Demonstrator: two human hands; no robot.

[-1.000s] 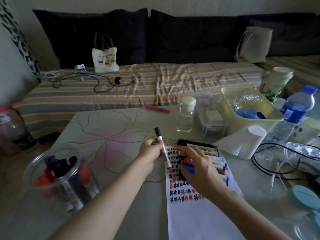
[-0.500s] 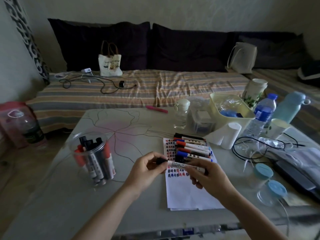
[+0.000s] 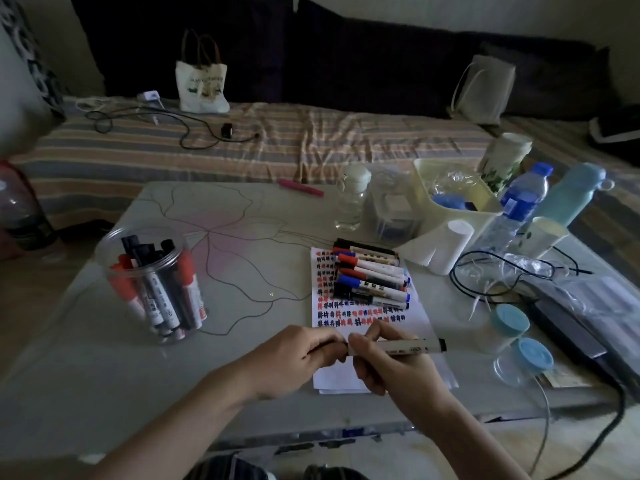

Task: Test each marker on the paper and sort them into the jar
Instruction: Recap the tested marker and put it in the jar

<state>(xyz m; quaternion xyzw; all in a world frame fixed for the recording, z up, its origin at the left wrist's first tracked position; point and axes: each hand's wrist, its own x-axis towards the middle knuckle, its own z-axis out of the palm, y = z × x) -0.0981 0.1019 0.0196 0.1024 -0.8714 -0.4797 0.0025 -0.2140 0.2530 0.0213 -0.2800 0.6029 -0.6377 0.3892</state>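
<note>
Both of my hands hold one white-barrelled marker (image 3: 412,346) level above the near part of the paper (image 3: 420,327). My left hand (image 3: 294,358) pinches its left end, which is hidden inside the fingers. The barrel is gripped by my right hand (image 3: 391,372), and the black right end sticks out past it. The paper carries rows of black, red and blue test marks. A pile of several red-, blue- and black-capped markers (image 3: 370,275) lies on its far end. The clear jar (image 3: 104,247) stands at the left of the table with several markers in it.
At the right of the table stand a cream bin (image 3: 420,174), a paper roll (image 3: 446,247), a water bottle (image 3: 519,202), a pale blue flask (image 3: 571,192), two blue-lidded cups (image 3: 512,322) and black cables (image 3: 485,271). A pink pen (image 3: 301,188) and small glass bottle (image 3: 351,199) sit at the far edge.
The marker went from upright in my left hand to level between both hands. My right hand left the pile and took the barrel. Both hands came nearer to me.
</note>
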